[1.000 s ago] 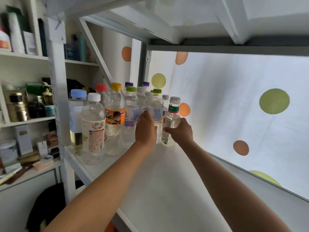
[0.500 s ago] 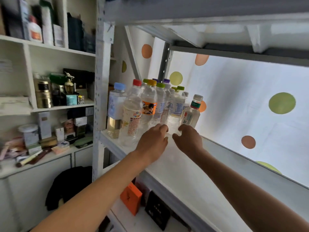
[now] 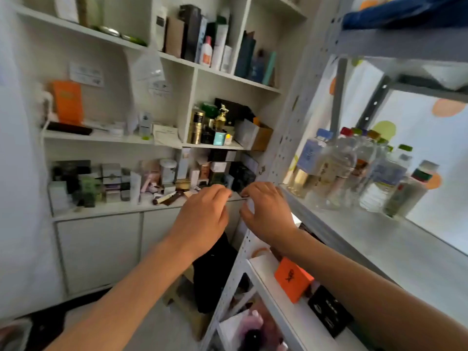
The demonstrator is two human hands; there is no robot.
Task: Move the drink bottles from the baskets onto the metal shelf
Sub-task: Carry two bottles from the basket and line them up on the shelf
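Observation:
Several clear drink bottles (image 3: 354,171) with coloured caps stand in a cluster at the left end of the metal shelf (image 3: 379,239). The rightmost one, a small bottle (image 3: 407,191) with a grey cap and green band, stands at the cluster's near edge. My left hand (image 3: 202,219) and my right hand (image 3: 266,214) hover side by side in the air, left of the shelf's corner post. Both hold nothing, with fingers loosely curled. No basket is in view.
A white wall unit (image 3: 152,143) packed with boxes and cosmetics fills the left. Below the metal shelf a lower board carries an orange box (image 3: 293,279) and a black box (image 3: 329,310). A dotted curtain (image 3: 435,153) hangs behind the bottles.
Both hands let go of the bottles and drew back off the shelf to the left. The view swung left, away from the bottles toward the wall unit.

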